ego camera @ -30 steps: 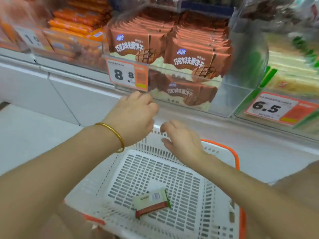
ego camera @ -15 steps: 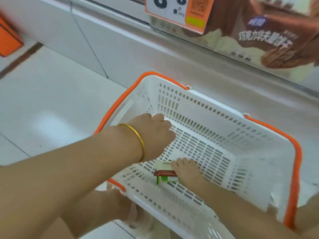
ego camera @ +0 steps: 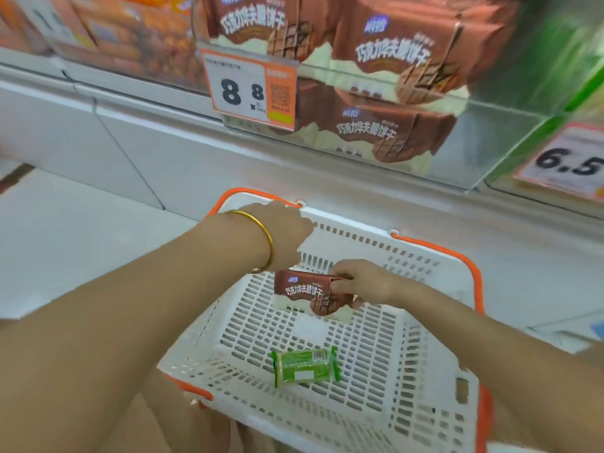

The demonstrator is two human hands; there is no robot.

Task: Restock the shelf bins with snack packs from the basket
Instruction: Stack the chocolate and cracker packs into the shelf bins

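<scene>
A white basket (ego camera: pixel 421 256) with orange handles sits below the shelf. My right hand (ego camera: pixel 366 284) grips the right end of a brown chocolate wafer pack (ego camera: pixel 307 292) and holds it above the basket floor. My left hand (ego camera: pixel 284 237), with a gold bangle on the wrist, hovers over the basket's far left rim. Its fingers curl loosely downward with nothing seen in them. A green snack pack (ego camera: pixel 305 366) lies on the basket floor near the front. Above, a clear shelf bin (ego camera: pixel 464 152) holds matching brown packs (ego camera: pixel 392 53).
An orange and white price tag reading 8.8 (ego camera: pixel 251 89) hangs on the brown packs' bin. A bin of orange packs (ego camera: pixel 137 37) stands to the left, and a 6.5 price tag (ego camera: pixel 568 161) marks a green-edged bin at the right. The white shelf base runs behind the basket.
My right hand has lifted the brown pack off the basket floor, leaving the green pack lying there. My left hand rose toward the far rim. The view tilted up to the shelf.
</scene>
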